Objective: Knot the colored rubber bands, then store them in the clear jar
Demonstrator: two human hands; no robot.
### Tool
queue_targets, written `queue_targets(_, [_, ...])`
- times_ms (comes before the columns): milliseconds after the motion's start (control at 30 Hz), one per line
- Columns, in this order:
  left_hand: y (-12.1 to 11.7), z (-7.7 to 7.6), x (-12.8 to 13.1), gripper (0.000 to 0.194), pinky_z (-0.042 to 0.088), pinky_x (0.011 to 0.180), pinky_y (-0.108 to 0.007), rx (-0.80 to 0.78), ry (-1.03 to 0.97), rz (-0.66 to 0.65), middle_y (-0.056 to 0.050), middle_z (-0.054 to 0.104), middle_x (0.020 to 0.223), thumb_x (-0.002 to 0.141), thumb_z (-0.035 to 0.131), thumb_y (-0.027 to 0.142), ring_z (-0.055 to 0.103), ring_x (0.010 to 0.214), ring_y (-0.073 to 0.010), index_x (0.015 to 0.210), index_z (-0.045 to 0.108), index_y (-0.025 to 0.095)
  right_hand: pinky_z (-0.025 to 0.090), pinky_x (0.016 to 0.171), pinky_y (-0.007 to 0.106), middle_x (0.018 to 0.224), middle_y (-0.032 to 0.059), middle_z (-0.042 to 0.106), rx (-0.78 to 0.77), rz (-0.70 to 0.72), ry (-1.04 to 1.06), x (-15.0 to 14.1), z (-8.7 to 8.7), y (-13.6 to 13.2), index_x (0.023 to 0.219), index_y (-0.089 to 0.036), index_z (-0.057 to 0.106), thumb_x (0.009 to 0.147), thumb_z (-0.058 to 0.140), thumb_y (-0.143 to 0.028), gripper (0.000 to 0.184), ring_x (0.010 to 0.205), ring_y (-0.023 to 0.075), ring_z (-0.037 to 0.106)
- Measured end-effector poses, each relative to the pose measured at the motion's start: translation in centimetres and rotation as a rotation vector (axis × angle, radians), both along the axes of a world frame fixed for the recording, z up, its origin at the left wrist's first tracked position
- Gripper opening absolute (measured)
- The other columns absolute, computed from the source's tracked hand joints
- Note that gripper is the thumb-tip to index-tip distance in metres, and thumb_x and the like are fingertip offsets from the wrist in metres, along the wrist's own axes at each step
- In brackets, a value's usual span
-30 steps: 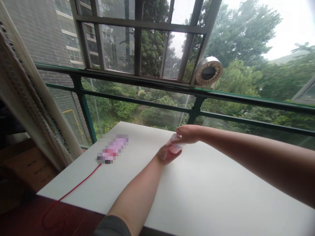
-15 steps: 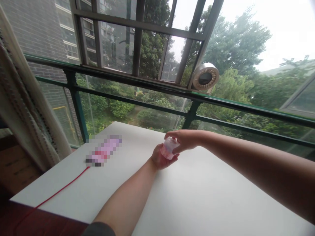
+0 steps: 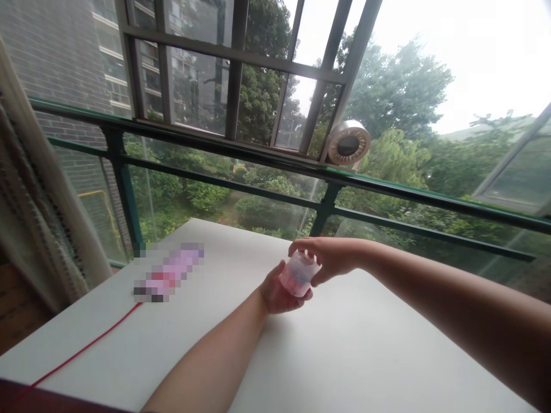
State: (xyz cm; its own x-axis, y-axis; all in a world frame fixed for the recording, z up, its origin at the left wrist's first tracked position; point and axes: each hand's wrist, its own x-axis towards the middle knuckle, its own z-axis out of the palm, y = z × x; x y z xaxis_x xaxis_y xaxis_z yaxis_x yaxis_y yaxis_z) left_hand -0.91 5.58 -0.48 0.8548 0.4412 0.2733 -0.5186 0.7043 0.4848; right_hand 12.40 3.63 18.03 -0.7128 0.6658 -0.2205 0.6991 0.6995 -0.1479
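A small clear jar (image 3: 298,276) with pink-red contents and a pale lid is held tilted just above the white table (image 3: 344,355). My left hand (image 3: 275,292) cups its base from below, fingers wrapped around it. My right hand (image 3: 329,257) grips the lid end from the right, fingers curled over the top. Both arms reach out over the table's middle.
A blurred pink object (image 3: 167,272) lies at the table's left with a red cord (image 3: 81,351) running off toward the near left edge. A round metal-rimmed device (image 3: 348,143) sits on the green window railing (image 3: 430,195). A curtain (image 3: 38,229) hangs on the left.
The jar and both hands have lifted slightly and come nearer to me; the jar now tilts more and shows more of its side. The view has shifted right and up a little.
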Motion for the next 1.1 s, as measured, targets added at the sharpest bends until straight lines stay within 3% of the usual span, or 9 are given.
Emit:
queue_targets(133, [-0.4, 0.0, 0.5, 0.06, 0.039, 0.085, -0.028, 0.164, -0.004, 0.13, -0.009, 0.06, 0.104, 0.065, 0.072, 0.04, 0.056, 0.093, -0.0185, 0.115, 0.055, 0.012, 0.042, 0.058, 0.021, 0.098, 0.0019, 0.058, -0.006, -0.097, -0.042, 1.6, 0.6, -1.1, 0.116, -0.027, 0.049, 0.059, 0.073, -0.03, 0.062, 0.073, 0.0147, 0.056])
queue_targets(333, [-0.9, 0.8, 1.4, 0.065, 0.042, 0.072, -0.025, 0.323, 0.089, 0.248, -0.012, 0.057, 0.111, 0.064, 0.074, 0.03, 0.055, 0.089, -0.0199, 0.123, 0.05, 0.015, 0.042, 0.058, 0.023, 0.099, 0.0028, 0.059, 0.007, -0.172, -0.075, 3.6, -0.1, -1.6, 0.116, -0.027, 0.049, 0.058, 0.073, -0.035, 0.064, 0.074, 0.0161, 0.057])
queue_targets(800, [-0.9, 0.5, 2.1, 0.064, 0.044, 0.075, -0.029, 0.356, 0.206, 0.366, -0.012, 0.058, 0.107, 0.061, 0.077, 0.029, 0.057, 0.09, -0.0217, 0.119, 0.053, 0.016, 0.039, 0.056, 0.023, 0.089, 0.0017, 0.062, 0.039, -0.168, -0.124, 3.1, -1.2, -1.6, 0.114, -0.026, 0.052, 0.058, 0.072, -0.042, 0.062, 0.07, 0.0159, 0.057])
queue_targets(967, [-0.9, 0.4, 2.1, 0.063, 0.044, 0.075, -0.029, 0.348, 0.228, 0.388, -0.012, 0.059, 0.105, 0.061, 0.077, 0.026, 0.058, 0.088, -0.0212, 0.119, 0.053, 0.016, 0.039, 0.055, 0.024, 0.09, 0.0032, 0.065, 0.045, -0.232, -0.176, 2.7, -1.6, -1.5, 0.117, -0.026, 0.051, 0.058, 0.069, -0.054, 0.068, 0.069, 0.0173, 0.058])
queue_targets(1100, [-0.9, 0.2, 2.1, 0.063, 0.044, 0.076, -0.029, 0.354, 0.233, 0.39, -0.011, 0.059, 0.105, 0.061, 0.078, 0.024, 0.057, 0.091, -0.0211, 0.118, 0.053, 0.016, 0.041, 0.059, 0.028, 0.093, 0.0089, 0.066, 0.114, -0.307, -0.256, 2.5, -1.7, -1.5, 0.114, -0.021, 0.056, 0.062, 0.057, -0.068, 0.07, 0.077, 0.0239, 0.061])
